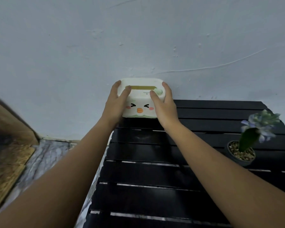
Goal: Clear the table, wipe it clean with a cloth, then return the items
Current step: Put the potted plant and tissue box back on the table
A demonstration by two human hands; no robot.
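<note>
Near me, the black slatted counter [155,175] runs out bare between my forearms. Potted plant [243,150] sits at its right edge, well apart from the work. Far left corner, against the wall [138,38]: left hand [116,104] and right hand [163,104] clasp the ends of the white tissue box [140,99], fingers curled over its top. Can't tell if I'm lifting or setting down. No cloth in sight. Next move needs a level, two-handed carry.

The light is dim and bluish, so my arms look dull. Pale glare streaks the table [155,186] slats. Edges bend and smear; the plant [247,142] looks soft, perhaps from motion.
</note>
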